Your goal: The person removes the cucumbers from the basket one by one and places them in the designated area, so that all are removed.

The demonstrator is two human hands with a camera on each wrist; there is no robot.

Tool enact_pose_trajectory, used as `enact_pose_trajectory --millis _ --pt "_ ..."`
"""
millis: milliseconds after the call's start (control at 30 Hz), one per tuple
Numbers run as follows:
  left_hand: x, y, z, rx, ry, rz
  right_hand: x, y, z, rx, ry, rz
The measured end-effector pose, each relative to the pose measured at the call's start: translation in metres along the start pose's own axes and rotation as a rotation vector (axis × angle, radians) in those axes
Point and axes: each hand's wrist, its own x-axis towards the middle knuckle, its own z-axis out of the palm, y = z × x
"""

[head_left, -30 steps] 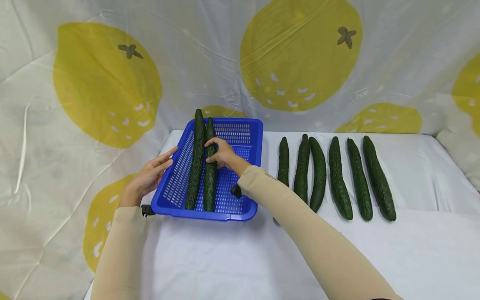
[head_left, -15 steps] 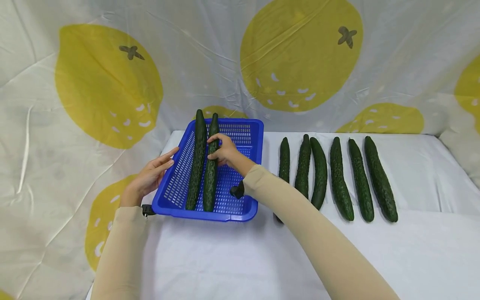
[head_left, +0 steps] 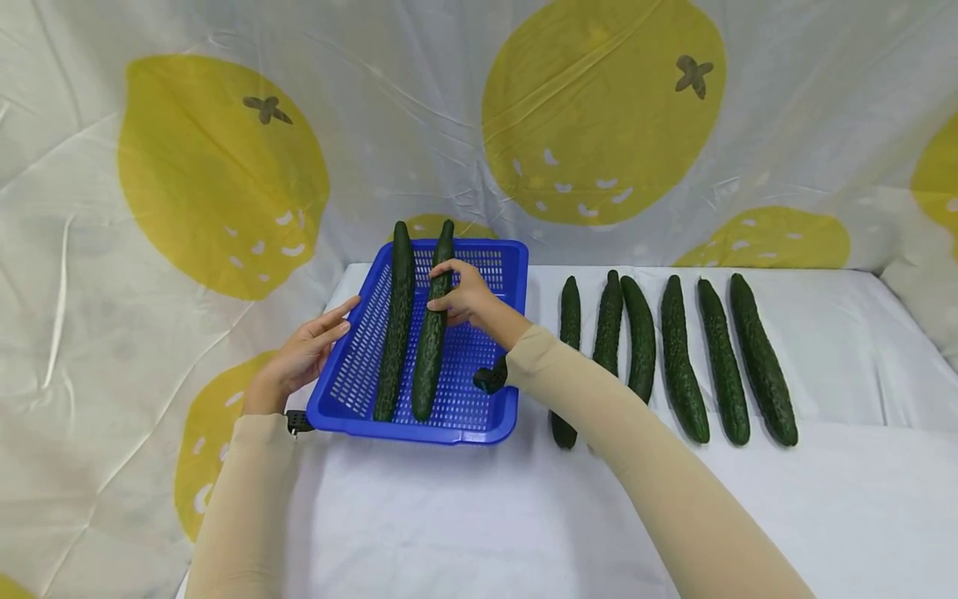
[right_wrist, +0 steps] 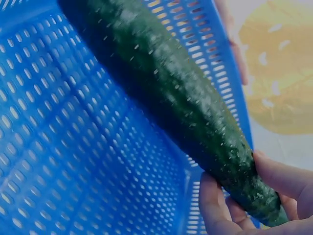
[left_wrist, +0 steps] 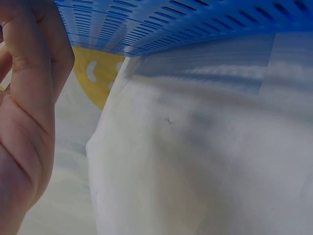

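Observation:
My right hand [head_left: 470,295] grips a dark green cucumber [head_left: 428,362] around its upper part, over the blue plastic basket [head_left: 490,437]. In the right wrist view this cucumber [right_wrist: 161,73] slants across the slotted basket, with thumb and fingers on opposite sides near one end. Another cucumber [head_left: 395,333] lies lengthwise along the basket's left side, its tip reaching over the back rim. At the left rim, my left hand [head_left: 303,353] rests with extended fingers against the outer side of the basket. The left wrist view shows that hand [left_wrist: 29,98] beside the basket wall [left_wrist: 171,19].
Several cucumbers [head_left: 683,358] lie in a row on the white-covered table [head_left: 449,516] to the right of the basket. My right forearm [head_left: 621,433] passes in front of some of them. A lemon-printed cloth [head_left: 599,108] hangs behind the table.
My right hand has moved to the right with the gripped cucumber, widening the gap to the other cucumber in the basket. My left hand has stayed at the basket's left rim.

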Motion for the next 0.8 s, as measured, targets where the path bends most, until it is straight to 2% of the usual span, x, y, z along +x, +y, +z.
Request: enact_pose_trajectory --millis 333,567,800 --pt "0.000 0.000 0.000 -0.002 0.006 -0.012 -0.011 -0.019 -0.010 0.037 -0.007 -0.041" --pt "-0.001 0.001 0.002 0.024 0.006 -0.002 -0.023 -0.031 -0.021 0.075 -0.008 -0.042" --pt "-0.001 -0.001 0.002 0.009 -0.004 0.012 -0.034 -0.037 -0.034 0.074 -0.019 -0.062"
